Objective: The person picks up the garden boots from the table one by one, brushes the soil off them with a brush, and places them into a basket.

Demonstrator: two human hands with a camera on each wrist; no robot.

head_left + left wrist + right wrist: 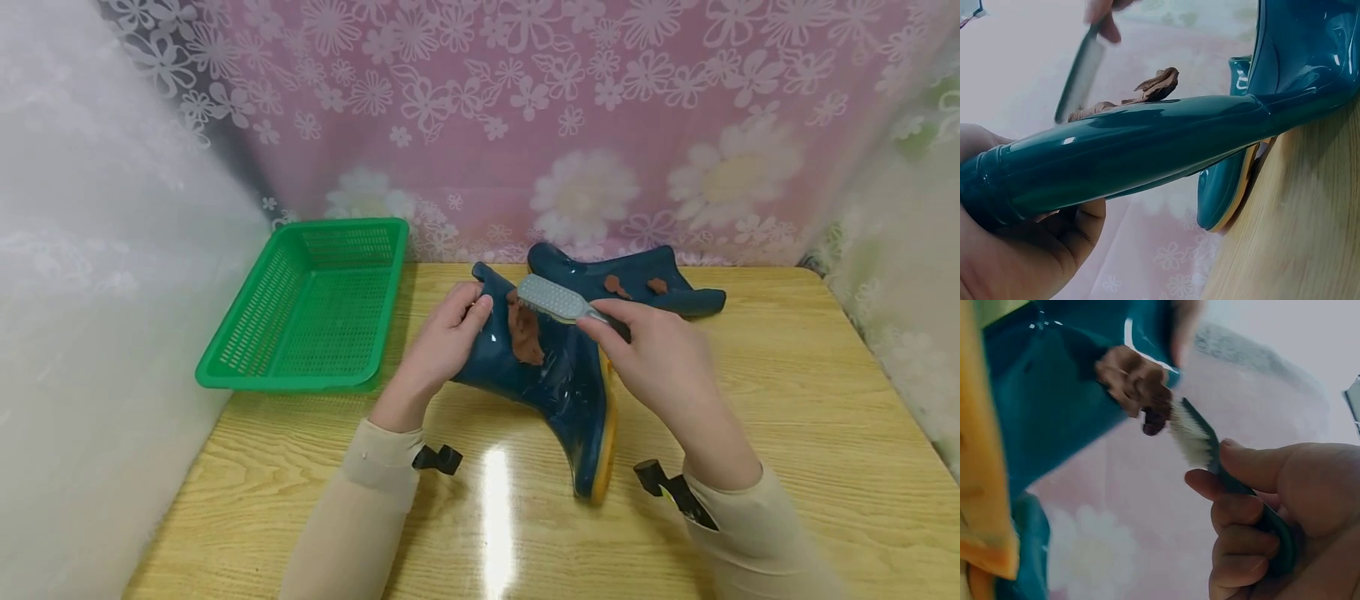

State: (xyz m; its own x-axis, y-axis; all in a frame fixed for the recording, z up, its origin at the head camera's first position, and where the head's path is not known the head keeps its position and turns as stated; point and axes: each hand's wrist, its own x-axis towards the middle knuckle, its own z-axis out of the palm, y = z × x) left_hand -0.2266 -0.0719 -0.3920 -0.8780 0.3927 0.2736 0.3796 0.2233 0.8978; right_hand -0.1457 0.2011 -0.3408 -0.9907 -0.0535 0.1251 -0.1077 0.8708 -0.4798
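A dark blue rubber boot (pixel 564 379) with a yellow sole is tilted over the table, its shaft toward the left. My left hand (pixel 442 337) grips the shaft's top edge, thumb on the near face; in the left wrist view the fingers (pixel 1088 228) curl beneath it. Brown mud-like matter (pixel 525 332) clings to the shaft. My right hand (pixel 660 354) holds a grey-green brush (pixel 553 298) by its handle. In the right wrist view the white bristles (pixel 1190 434) meet the edge of the brown lump (pixel 1135 381).
A second blue boot (pixel 600 275) lies on its side behind, with brown patches (pixel 617 287) on it. A green plastic basket (pixel 378 333) stands at the left. Floral curtains (pixel 465 125) hang behind the wooden table (pixel 810 400).
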